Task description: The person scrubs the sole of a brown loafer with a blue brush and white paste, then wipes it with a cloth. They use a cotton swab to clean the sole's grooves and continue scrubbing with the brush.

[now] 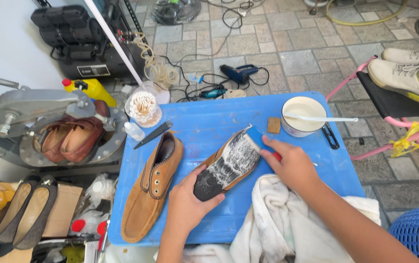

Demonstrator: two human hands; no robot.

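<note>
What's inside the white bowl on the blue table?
The white bowl holds a pale, creamy liquid, and a white stick lies across it, its end poking out over the rim. The liquid hides the bottom of the bowl, so anything below it can't be seen.

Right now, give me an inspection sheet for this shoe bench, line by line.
Surface: blue table, partly under a white cloth.
Job's things: upturned shoe, sole foamy; brush on it; tan suede shoe alongside.
Clutter: white bowl, small bottle, cotton swab tub, scissors.
Hands: left hand grips the shoe's heel; right hand holds the brush.
Cables: tangled cords on paving.
Surroundings: brown loafers in a press, white sneakers on a rack.
</note>
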